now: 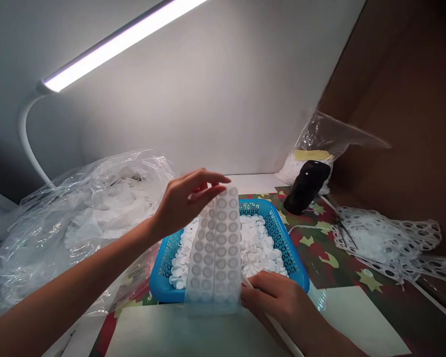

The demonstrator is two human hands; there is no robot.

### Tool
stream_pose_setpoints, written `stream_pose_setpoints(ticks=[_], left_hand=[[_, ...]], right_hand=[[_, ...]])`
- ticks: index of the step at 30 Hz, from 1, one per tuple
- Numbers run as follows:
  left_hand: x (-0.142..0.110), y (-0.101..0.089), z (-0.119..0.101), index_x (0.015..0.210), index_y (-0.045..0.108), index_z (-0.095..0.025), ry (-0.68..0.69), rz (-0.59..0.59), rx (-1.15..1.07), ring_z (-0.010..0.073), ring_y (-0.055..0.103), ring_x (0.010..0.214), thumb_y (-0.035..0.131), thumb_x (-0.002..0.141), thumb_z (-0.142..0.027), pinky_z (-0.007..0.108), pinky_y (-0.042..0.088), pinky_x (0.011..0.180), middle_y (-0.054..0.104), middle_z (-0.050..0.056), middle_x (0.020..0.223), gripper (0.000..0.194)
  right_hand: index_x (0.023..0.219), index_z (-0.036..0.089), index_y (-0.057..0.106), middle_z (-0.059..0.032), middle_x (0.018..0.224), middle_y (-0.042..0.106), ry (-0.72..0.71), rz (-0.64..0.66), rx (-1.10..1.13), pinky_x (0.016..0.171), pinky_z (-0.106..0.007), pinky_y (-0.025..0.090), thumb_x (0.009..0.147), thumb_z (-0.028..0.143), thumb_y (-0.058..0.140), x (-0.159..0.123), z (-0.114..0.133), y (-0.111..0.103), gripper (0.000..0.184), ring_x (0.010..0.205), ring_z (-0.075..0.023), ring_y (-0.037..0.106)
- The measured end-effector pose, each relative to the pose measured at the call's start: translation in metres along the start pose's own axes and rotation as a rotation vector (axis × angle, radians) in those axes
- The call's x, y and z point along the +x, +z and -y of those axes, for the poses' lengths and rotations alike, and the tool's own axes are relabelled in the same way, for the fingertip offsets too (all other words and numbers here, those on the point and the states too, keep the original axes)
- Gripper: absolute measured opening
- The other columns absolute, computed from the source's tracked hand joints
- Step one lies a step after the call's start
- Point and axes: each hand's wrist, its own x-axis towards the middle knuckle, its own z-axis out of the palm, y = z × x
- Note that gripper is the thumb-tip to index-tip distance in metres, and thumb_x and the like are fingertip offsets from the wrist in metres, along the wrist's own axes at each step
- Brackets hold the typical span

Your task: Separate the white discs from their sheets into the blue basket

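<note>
My left hand (189,198) pinches the top edge of a translucent sheet (222,253) covered in rows of round pieces. The sheet stands tilted up in front of a blue plastic basket (299,275), and its lower end blurs near the basket's front rim. Many small white discs (258,243) fill the basket behind it. Close to the sheet's lower right edge, my right hand (278,300) is closed around a thin white stick (288,338). The fingers hide part of the stick, so its kind is unclear.
A big clear plastic bag (96,218) of white scraps lies at left. On the right are a black object (306,186), tweezers (344,225), punched-out white sheets (379,243) and a clear bag (319,134). A lit lamp (126,44) hangs above pale paper (364,317).
</note>
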Motion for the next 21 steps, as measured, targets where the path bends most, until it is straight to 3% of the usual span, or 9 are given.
stream_pose_setpoints(ticks=[4, 11, 16, 21], left_hand=[[0.012, 0.018, 0.032, 0.099, 0.063, -0.022, -0.102, 0.003, 0.028, 0.0062, 0.046, 0.054, 0.057, 0.086, -0.028, 0.019, 0.041, 0.053, 0.061, -0.001, 0.074, 0.016], [-0.003, 0.047, 0.085, 0.096, 0.064, -0.020, -0.133, 0.298, 0.082, 0.0098, 0.053, 0.066, 0.050, 0.087, -0.019, 0.023, 0.041, 0.064, 0.065, 0.004, 0.089, 0.017], [-0.019, 0.054, 0.106, 0.092, 0.065, -0.019, -0.231, 0.370, 0.089, 0.0088, 0.049, 0.058, 0.052, 0.084, -0.016, 0.021, 0.038, 0.056, 0.063, 0.002, 0.077, 0.015], [-0.020, 0.056, 0.113, 0.095, 0.062, -0.019, -0.324, 0.381, 0.068, 0.0084, 0.047, 0.054, 0.055, 0.083, -0.019, 0.020, 0.038, 0.054, 0.060, -0.001, 0.068, 0.015]], right_hand=[[0.095, 0.018, 0.062, -0.0029, 0.068, 0.060, -0.017, -0.027, 0.043, 0.052, -0.022, 0.044, 0.088, 0.016, 0.049, -0.004, -0.001, -0.002, 0.015, 0.059, -0.0136, 0.057], [0.081, 0.018, 0.053, -0.0045, 0.073, 0.056, 0.106, -0.155, 0.175, 0.056, -0.017, 0.048, 0.077, 0.009, 0.047, -0.011, 0.003, 0.002, 0.011, 0.062, -0.0115, 0.059], [0.077, 0.017, 0.052, -0.0042, 0.071, 0.057, 0.056, -0.186, 0.130, 0.052, -0.015, 0.049, 0.073, 0.007, 0.049, -0.011, 0.004, 0.001, 0.011, 0.057, -0.0107, 0.061], [0.080, 0.019, 0.053, -0.0024, 0.065, 0.058, -0.001, -0.194, 0.055, 0.055, -0.017, 0.053, 0.070, 0.003, 0.051, -0.003, 0.006, -0.012, 0.019, 0.056, -0.0129, 0.064]])
